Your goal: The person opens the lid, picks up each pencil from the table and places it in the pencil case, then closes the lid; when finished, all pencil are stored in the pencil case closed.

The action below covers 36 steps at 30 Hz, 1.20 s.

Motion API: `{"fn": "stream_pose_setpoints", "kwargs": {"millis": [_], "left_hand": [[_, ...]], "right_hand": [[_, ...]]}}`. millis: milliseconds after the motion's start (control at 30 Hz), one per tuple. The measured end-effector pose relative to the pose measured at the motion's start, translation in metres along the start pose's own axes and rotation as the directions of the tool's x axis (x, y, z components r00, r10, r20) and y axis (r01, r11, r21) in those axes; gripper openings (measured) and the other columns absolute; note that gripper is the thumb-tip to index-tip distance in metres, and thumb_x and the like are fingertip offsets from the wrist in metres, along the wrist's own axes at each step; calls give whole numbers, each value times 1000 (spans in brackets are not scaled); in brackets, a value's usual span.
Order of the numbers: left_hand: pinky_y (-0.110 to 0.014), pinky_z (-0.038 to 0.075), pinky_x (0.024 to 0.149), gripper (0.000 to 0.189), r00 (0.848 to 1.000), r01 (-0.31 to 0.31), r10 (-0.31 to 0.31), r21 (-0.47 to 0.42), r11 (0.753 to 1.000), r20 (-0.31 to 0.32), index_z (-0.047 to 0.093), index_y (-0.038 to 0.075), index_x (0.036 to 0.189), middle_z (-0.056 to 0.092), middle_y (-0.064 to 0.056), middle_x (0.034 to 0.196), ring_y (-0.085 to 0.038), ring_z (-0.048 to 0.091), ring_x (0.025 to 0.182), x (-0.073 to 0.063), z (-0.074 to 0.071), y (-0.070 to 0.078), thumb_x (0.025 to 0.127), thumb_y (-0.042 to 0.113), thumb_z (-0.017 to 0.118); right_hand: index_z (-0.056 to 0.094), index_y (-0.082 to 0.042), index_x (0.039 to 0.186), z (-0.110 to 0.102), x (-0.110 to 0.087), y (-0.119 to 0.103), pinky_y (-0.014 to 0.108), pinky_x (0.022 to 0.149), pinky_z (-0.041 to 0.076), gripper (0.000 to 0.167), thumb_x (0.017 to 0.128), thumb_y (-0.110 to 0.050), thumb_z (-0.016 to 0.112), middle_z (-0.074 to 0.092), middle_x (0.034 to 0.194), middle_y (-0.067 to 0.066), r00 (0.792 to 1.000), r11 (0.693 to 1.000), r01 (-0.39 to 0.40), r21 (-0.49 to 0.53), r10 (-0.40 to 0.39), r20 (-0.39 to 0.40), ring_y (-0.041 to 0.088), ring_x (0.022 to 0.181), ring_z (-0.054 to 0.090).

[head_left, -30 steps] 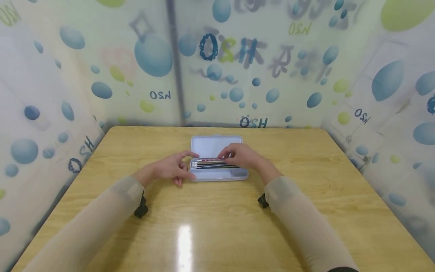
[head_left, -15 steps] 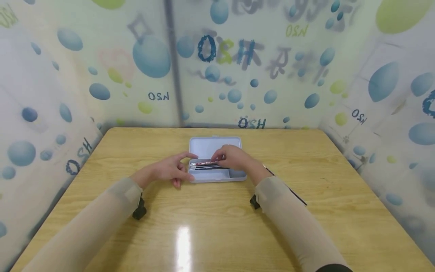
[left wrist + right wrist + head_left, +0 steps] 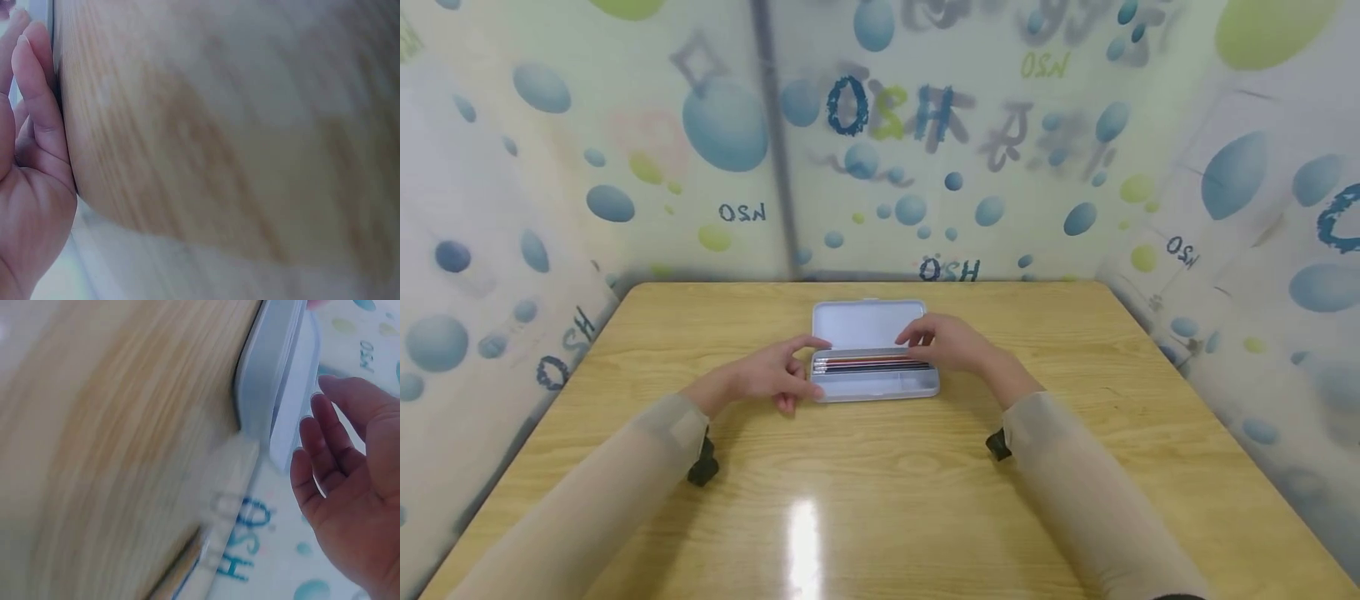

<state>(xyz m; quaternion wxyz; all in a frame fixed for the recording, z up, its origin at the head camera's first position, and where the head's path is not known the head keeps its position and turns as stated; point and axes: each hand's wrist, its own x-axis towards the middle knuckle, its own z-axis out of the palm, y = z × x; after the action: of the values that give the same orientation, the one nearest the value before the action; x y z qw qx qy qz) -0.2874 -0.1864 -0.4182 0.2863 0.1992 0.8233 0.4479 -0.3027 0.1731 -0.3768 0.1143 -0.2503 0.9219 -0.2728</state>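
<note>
A white pencil case (image 3: 859,387) lies with its lid (image 3: 865,323) folded back. Several pencils (image 3: 868,364) lie side by side in its rear part, dark ones and a reddish one, their pale ends to the left. My left hand (image 3: 772,372) grips the left end of the case, its forefinger at the back corner and thumb at the front one. Over the right end hovers my right hand (image 3: 953,343). Its fingers are loosely bent, with nothing between them in the right wrist view, beside the case's end wall (image 3: 259,387).
The wooden table (image 3: 880,475) stretches round the case on all sides. Behind and beside it stand walls (image 3: 880,242) printed with blue and green drops. A small front-right compartment (image 3: 919,382) is divided off in the case.
My right hand reached left among the pencils, then drew back right and let them go. A dark pencil seen on the table beside the right forearm no longer shows. My left hand kept its place.
</note>
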Motion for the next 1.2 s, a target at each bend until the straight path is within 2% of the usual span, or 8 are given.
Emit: {"fn": "stream_pose_setpoints", "kwargs": {"millis": [200, 400, 667, 867, 1200], "left_hand": [[-30, 61, 61, 91, 1000, 9, -9, 0, 1000, 0, 31, 22, 170, 62, -5, 75, -18, 68, 58, 1, 0, 1, 98, 29, 87], [-31, 63, 63, 91, 1000, 15, -15, -2, 1000, 2, 31, 24, 170, 62, -5, 76, -17, 69, 59, 2, 1, 1, 98, 30, 87], [-32, 64, 63, 92, 1000, 3, -3, -4, 1000, 3, 29, 22, 171, 63, -7, 77, -18, 68, 60, 1, 1, 2, 99, 27, 86], [-33, 64, 64, 91, 1000, 4, -4, 10, 1000, 0, 30, 22, 171, 64, -6, 76, -18, 68, 60, 0, 0, 3, 99, 27, 86], [-33, 64, 64, 91, 1000, 11, -11, 15, 1000, -1, 31, 24, 170, 64, -6, 77, -18, 69, 60, 1, 1, 2, 98, 31, 86]], "right_hand": [[79, -16, 130, -18, -37, 33, 40, 90, 57, 24, 107, -21, 72, 76, 120, 3, 998, 998, -49, 28, 50, -46, 22, 106, 66], [78, -11, 132, -33, -73, 71, 35, 87, 55, 28, 107, -20, 72, 76, 119, 8, 993, 994, -98, 54, 101, -53, 21, 103, 65], [76, -10, 133, -48, -110, 103, 36, 93, 56, 29, 108, -23, 73, 78, 129, 11, 992, 981, -128, 146, 127, 15, 21, 110, 68], [74, -11, 137, -50, -121, 114, 41, 106, 55, 38, 104, -29, 78, 75, 137, 10, 983, 974, -176, 140, 166, 77, 24, 125, 67], [70, -12, 145, -48, -124, 123, 41, 107, 51, 45, 104, -30, 78, 70, 143, 9, 977, 968, -187, 169, 166, 136, 22, 125, 61]]}}
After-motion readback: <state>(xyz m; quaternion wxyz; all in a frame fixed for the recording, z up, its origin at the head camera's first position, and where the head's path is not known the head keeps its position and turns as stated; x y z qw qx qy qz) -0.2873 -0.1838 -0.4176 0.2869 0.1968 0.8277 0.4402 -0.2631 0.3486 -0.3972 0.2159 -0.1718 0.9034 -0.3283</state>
